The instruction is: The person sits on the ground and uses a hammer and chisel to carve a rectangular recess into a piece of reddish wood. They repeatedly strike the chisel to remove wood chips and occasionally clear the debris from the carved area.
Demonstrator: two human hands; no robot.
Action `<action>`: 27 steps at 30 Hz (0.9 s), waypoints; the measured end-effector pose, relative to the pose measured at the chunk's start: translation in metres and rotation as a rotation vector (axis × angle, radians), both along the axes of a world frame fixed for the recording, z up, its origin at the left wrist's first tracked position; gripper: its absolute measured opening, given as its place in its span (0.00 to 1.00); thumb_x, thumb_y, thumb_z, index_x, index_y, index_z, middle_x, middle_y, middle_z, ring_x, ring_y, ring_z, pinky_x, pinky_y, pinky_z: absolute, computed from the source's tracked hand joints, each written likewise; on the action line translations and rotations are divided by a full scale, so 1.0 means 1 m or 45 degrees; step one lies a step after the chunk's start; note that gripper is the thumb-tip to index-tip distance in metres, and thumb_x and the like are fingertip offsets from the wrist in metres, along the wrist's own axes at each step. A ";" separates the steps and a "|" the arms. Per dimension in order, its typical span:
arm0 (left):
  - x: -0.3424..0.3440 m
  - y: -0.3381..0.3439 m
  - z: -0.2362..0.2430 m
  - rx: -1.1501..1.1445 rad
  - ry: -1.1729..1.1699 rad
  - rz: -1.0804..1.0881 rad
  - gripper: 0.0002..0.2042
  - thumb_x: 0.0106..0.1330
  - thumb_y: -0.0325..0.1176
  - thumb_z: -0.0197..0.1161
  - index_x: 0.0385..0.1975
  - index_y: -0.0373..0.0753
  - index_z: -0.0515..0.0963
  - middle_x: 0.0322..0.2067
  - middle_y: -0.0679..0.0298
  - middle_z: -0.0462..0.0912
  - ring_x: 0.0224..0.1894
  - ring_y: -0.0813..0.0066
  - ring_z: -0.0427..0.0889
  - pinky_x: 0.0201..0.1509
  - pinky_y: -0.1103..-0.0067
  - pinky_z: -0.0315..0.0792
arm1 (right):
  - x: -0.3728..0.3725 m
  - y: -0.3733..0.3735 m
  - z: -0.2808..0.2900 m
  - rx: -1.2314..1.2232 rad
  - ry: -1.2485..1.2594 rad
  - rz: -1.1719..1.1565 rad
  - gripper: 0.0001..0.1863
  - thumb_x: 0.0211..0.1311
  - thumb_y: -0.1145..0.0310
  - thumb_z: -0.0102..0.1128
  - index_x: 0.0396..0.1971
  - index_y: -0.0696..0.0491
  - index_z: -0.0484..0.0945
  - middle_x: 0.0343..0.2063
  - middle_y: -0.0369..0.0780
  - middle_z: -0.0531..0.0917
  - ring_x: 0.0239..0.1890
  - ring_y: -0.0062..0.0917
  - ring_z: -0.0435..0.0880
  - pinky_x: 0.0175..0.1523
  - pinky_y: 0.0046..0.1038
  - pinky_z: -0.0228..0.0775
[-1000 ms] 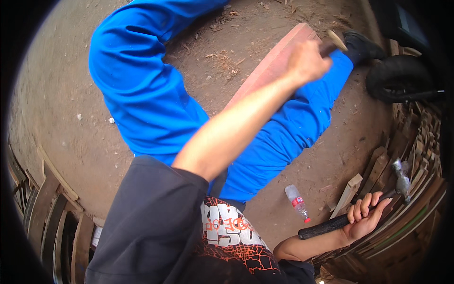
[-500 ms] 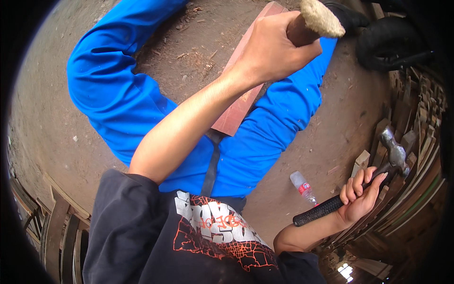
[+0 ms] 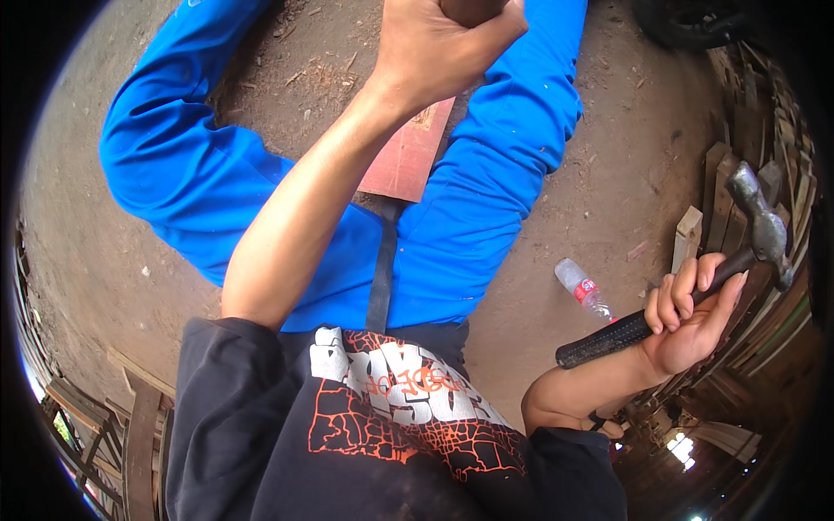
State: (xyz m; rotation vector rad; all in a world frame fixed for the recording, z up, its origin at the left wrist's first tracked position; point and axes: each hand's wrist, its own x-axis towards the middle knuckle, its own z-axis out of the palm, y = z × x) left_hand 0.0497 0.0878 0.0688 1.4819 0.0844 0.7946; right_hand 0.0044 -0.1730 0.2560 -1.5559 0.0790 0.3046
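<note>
My left hand (image 3: 434, 52) reaches to the upper edge of the picture, its fingers wrapped round a brown wooden tool handle (image 3: 472, 7). The rest of that tool is hidden by my hand or lies outside the picture. Beneath my left wrist a reddish wooden board (image 3: 410, 156) lies lengthwise between my blue-trousered legs. Off to the right, my right hand (image 3: 691, 313) is closed on a hammer (image 3: 605, 342) with a black textured grip. Its metal head points up and away to the right, apart from the board.
A clear plastic bottle (image 3: 582, 286) with a red label lies on the dirt floor right of my leg. Stacked wood pieces (image 3: 738, 191) line the right side, below a black tyre (image 3: 686, 26). Wooden slats (image 3: 139, 434) stand at the lower left. A dark strap (image 3: 382, 269) runs from the board.
The view has shifted, and my left hand sits higher in it, so the handle's pale frayed end is out of sight. My right hand and the hammer appear slightly higher and farther right.
</note>
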 end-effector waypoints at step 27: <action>-0.041 -0.053 -0.022 0.285 -0.404 -0.071 0.09 0.54 0.27 0.71 0.23 0.39 0.75 0.15 0.64 0.74 0.15 0.67 0.76 0.18 0.74 0.69 | -0.059 0.009 -0.046 -0.029 -0.249 0.336 0.27 0.74 0.40 0.34 0.30 0.51 0.61 0.13 0.31 0.60 0.09 0.11 0.50 0.11 0.16 0.42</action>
